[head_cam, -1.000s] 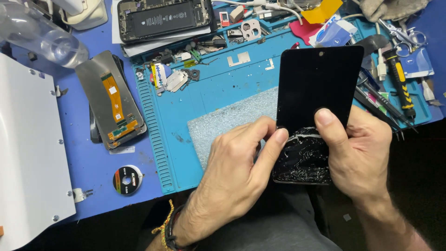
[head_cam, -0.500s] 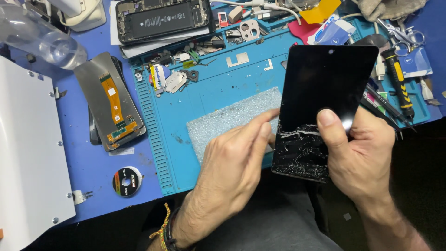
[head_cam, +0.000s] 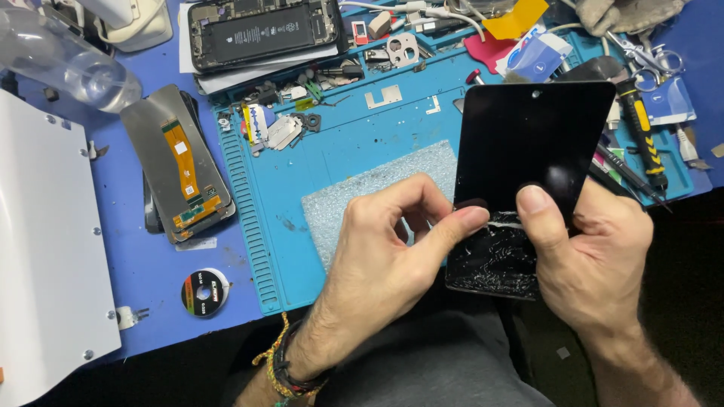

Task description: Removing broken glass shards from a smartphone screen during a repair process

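I hold a black phone screen panel point(head_cam: 532, 143) upright over the near edge of a blue repair mat point(head_cam: 332, 151). Its lower part is shattered, with white cracks. My right hand point(head_cam: 596, 256) grips the panel from the right, thumb pressed on the glass just above the cracks. My left hand point(head_cam: 385, 249) comes in from the left, its fingertip touching the panel's left edge at the cracked area. A braided bracelet sits on my left wrist.
A grey foam pad point(head_cam: 377, 200) lies on the mat. A display back with an orange flex cable point(head_cam: 181, 162) lies left, next to a tape roll point(head_cam: 204, 292) and a white device point(head_cam: 45, 249). An opened phone point(head_cam: 260, 30), small parts and screwdrivers point(head_cam: 641, 132) crowd the back.
The panel has tilted and shifted slightly right in my hands. My left fingers slid along its left edge at the cracked part; my right thumb stays on the glass.
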